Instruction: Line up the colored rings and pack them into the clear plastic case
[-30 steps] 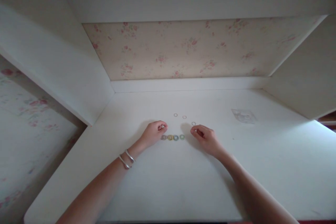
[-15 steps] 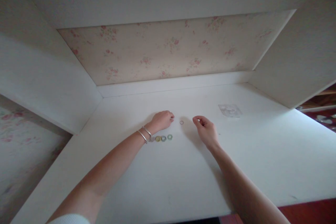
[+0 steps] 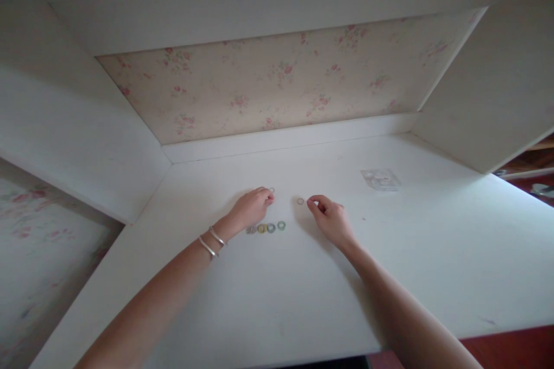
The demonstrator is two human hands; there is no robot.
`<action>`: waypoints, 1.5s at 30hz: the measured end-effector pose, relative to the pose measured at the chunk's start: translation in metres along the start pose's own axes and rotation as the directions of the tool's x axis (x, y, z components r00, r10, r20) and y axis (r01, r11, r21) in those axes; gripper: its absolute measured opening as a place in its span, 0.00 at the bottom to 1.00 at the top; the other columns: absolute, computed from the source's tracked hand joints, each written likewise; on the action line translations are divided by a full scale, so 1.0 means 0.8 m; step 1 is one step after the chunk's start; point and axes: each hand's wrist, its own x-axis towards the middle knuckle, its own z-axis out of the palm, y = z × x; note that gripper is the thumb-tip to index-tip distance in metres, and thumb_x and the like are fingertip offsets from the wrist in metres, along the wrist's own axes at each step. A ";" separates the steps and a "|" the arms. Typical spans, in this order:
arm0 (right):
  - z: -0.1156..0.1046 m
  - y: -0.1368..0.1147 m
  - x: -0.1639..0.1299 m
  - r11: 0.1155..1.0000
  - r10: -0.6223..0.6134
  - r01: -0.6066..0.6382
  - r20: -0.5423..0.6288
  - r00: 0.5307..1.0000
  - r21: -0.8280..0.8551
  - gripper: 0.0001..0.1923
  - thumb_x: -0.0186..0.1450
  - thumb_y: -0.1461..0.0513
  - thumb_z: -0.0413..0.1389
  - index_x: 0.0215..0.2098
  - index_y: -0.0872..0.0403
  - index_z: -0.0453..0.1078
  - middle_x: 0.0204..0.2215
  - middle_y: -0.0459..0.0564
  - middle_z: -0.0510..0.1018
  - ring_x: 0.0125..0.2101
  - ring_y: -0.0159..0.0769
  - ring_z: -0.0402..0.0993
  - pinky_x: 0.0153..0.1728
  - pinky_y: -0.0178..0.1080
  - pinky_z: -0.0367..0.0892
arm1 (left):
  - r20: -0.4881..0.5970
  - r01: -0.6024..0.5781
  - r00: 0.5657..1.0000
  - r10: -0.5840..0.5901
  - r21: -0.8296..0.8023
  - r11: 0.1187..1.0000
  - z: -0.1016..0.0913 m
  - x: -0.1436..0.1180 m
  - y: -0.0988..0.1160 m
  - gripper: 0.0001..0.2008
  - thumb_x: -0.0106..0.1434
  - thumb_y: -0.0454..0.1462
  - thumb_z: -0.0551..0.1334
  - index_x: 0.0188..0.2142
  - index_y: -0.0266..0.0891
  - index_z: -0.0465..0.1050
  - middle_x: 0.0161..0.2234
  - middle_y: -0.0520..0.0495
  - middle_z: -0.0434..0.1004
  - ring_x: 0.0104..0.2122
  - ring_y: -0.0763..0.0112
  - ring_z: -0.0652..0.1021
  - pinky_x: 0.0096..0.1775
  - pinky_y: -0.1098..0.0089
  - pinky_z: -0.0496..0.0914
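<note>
white desk point(image 3: 303, 300) in alcove, floral wallpaper point(image 3: 277, 86) behind; left hand point(image 3: 251, 207) curled, fingertips pinching small thin ring point(image 3: 272, 189), seemingly just above desk; two bangles point(image 3: 212, 241) on left wrist; right hand point(image 3: 331, 218) loosely curled, thumb and forefinger pressed together, maybe on tiny ring, too small to tell; loose ring point(image 3: 300, 201) flat on desk between hands, just beside right fingertips; row of four coloured rings point(image 3: 266, 228) near left wrist; clear packet point(image 3: 381, 179) well apart, far right

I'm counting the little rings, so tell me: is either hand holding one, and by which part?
The left hand pinches a thin ring by its rim at the fingertips. Whether the right hand holds anything cannot be told.
</note>
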 end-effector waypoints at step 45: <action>0.027 0.006 -0.003 0.908 -0.136 0.205 0.205 0.969 -0.366 0.16 0.66 0.57 0.45 0.41 0.49 0.73 0.34 0.48 0.74 0.31 0.32 0.71 0.33 0.34 0.60 | -0.182 0.181 0.942 -0.281 -0.428 0.886 0.018 -0.129 -0.036 0.11 0.63 0.41 0.55 0.34 0.38 0.73 0.26 0.51 0.70 0.26 0.74 0.69 0.30 0.74 0.63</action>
